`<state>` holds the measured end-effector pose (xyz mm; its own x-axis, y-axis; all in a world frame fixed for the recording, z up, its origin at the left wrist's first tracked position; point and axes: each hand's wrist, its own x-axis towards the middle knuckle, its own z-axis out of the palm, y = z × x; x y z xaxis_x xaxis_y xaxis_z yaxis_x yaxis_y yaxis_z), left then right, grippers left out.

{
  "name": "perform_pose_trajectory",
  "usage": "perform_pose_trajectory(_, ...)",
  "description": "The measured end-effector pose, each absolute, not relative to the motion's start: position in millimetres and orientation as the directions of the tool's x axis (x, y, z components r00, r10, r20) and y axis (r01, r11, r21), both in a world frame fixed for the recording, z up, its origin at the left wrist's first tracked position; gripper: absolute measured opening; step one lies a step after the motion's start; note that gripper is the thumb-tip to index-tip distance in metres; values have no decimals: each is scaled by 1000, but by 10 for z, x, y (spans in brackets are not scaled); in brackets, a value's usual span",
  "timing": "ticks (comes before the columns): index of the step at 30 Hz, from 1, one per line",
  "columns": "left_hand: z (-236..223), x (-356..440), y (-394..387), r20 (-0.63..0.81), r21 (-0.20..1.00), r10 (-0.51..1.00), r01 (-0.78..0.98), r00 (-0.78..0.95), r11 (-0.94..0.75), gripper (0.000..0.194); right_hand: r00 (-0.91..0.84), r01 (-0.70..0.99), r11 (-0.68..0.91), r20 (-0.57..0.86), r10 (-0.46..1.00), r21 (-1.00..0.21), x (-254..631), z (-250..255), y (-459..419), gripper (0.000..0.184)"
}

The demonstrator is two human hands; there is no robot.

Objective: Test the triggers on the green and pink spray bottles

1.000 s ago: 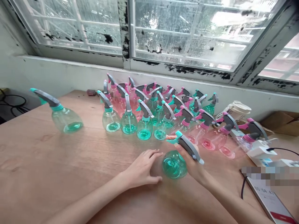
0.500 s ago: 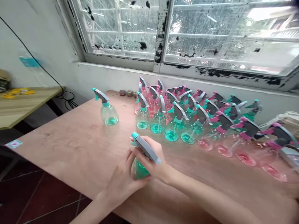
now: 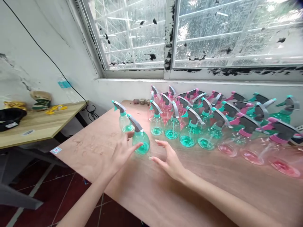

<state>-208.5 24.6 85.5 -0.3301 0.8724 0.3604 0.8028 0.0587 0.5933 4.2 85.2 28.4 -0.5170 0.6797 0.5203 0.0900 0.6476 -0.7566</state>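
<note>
My left hand has its thumb and fingers around the lower body of a green spray bottle with a grey and teal trigger head. This bottle is upright, over or on the wooden table; whether its base touches cannot be made out. My right hand is open just right of it, thumb and fingers apart, holding nothing. Close behind the held bottle stands another green spray bottle, partly overlapped by it. To the right is a crowd of green spray bottles and pink spray bottles.
The brown wooden table runs up to the wall below a window. Small brown blocks lie at its back edge. On the left, a second table bears a black container and yellow pieces. A black cable hangs there.
The spray bottle has moved away from me, close to the lone green bottle. My right hand has let go of it and opened, while my left keeps hold. The view has turned left.
</note>
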Motion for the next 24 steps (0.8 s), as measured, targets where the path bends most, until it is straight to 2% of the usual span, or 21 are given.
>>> perform_pose_trajectory(3, 887, -2272, 507, 377, 523, 875, 849, -303, 69, 49, -614, 163, 650, 439, 656, -742, 362, 110, 869, 34)
perform_pose_trajectory(5, 918, -2345, 658, 379, 494, 877, 866, -297, 80, 46, -672, 208, 657, 382, 635, -725, 525, 49, 866, 25)
perform_pose_trajectory(9, 993, -2401, 881, 388, 418, 869, 899, -306, 130, 45, -717, 265, 698, 348, 604, -665, 673, 19, 837, 26)
perform_pose_trajectory(16, 1135, -2448, 1110, 377, 283, 883, 942, -281, 180, 40, -734, 258, 809, 437, 520, -528, 642, 37, 816, 23)
perform_pose_trajectory(21, 1192, -2437, 1211, 384, 262, 869, 940, -310, 220, 34, -726, 249, 813, 454, 516, -527, 655, 11, 834, 22)
perform_pose_trajectory(24, 1174, -2301, 1156, 456, 281, 806, 920, -378, 272, 42, -718, 238, 811, 465, 517, -535, 659, -15, 843, 21)
